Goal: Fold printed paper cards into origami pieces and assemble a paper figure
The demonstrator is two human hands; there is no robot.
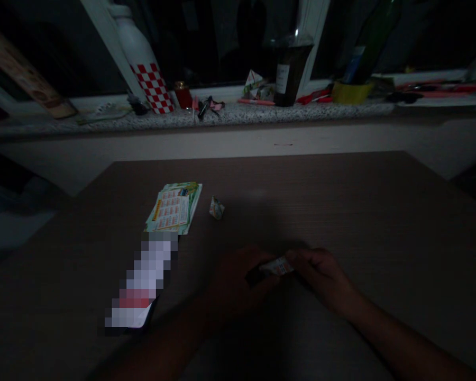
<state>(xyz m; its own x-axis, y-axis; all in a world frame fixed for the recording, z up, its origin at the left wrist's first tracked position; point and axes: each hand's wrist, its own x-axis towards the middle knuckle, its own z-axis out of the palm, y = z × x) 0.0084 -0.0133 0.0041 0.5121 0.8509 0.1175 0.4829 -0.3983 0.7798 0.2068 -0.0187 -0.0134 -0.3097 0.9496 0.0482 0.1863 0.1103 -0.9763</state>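
Note:
Between my two hands is a small strip of folded printed paper (276,266), with orange and white print like that on the nearby stack. My left hand (236,278) pinches its left end between thumb and fingers. The right end is gripped by the thumb and fingers of my right hand (321,272). Beyond my left hand a small folded paper piece (216,208) stands on the table. To its left lies a stack of printed paper slips (170,209) with number grids. Dim light hides the finer finger detail.
A lit, pixelated phone-like device (146,280) lies left of my left arm on the brown table (360,206). Along the granite sill (230,114) stand a red-checked white bottle (153,79), a dark plastic cup (289,74), a yellow container (351,92) and small clutter.

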